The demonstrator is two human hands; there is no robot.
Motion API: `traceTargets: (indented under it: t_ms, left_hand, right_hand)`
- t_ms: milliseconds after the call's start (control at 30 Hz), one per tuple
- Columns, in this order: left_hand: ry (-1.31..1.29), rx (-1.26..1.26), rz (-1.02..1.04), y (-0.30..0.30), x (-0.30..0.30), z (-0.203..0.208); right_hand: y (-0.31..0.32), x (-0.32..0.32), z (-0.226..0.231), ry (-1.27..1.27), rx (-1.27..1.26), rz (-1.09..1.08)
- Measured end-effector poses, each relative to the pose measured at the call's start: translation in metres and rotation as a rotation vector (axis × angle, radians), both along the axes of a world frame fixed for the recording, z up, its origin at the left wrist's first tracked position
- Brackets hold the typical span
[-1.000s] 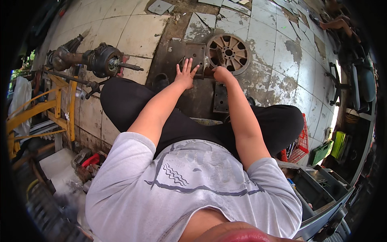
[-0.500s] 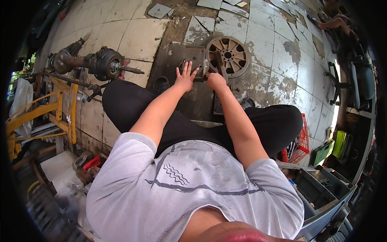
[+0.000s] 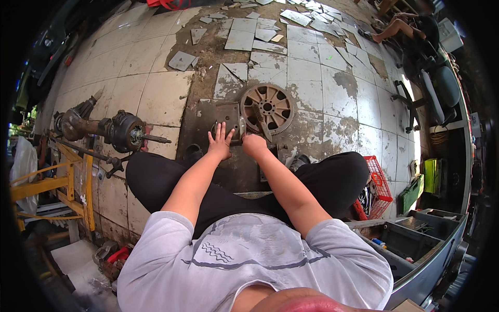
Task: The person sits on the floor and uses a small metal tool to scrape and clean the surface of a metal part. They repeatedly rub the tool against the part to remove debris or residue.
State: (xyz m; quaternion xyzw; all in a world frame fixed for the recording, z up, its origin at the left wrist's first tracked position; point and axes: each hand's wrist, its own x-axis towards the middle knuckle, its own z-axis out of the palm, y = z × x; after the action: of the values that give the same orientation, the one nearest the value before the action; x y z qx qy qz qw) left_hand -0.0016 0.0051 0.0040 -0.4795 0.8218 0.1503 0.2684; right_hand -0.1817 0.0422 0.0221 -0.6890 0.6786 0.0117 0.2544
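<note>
My left hand (image 3: 220,146) lies with fingers spread on a dirty metal plate or block (image 3: 227,111) with holes in it, on the floor between my legs. Right beside it, my right hand (image 3: 254,146) is closed in a fist at the block's right edge; whatever it grips is hidden by the fingers. Just beyond that fist is a rusty toothed flywheel (image 3: 267,107) with wide spokes and a bolt-hole centre. A dark flat bar (image 3: 263,126) crosses the wheel's near side, its lower end close to my right hand.
An axle housing (image 3: 125,132) with a protruding shaft lies left, near a yellow metal frame (image 3: 78,187). Broken tiles (image 3: 241,34) litter the floor ahead. At right are a red crate (image 3: 381,187), a grey metal toolbox (image 3: 410,244) and a chair (image 3: 442,91). Another person (image 3: 410,31) sits far right.
The view has tilted up and turned right, so more floor ahead shows. Both hands stay at the metal block, the left still spread and the right still closed.
</note>
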Motion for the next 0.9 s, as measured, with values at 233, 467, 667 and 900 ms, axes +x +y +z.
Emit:
traceTargets:
  t_ms: [233, 467, 667, 900]
  left_hand:
    - [0.017, -0.015, 0.011, -0.003, 0.0, 0.0]
    - [-0.018, 0.023, 0.017, -0.002, -0.003, 0.009]
    - [0.007, -0.035, 0.012, -0.003, 0.012, -0.007]
    - [-0.02, -0.002, -0.012, 0.002, -0.001, 0.001]
  right_hand:
    - [-0.012, -0.003, 0.013, -0.007, 0.096, 0.014]
    - [-0.017, -0.004, 0.013, -0.015, 0.111, 0.065]
    - [-0.016, -0.001, 0.005, -0.016, 0.075, 0.042]
    - [-0.006, -0.007, -0.02, -0.05, 0.087, -0.039]
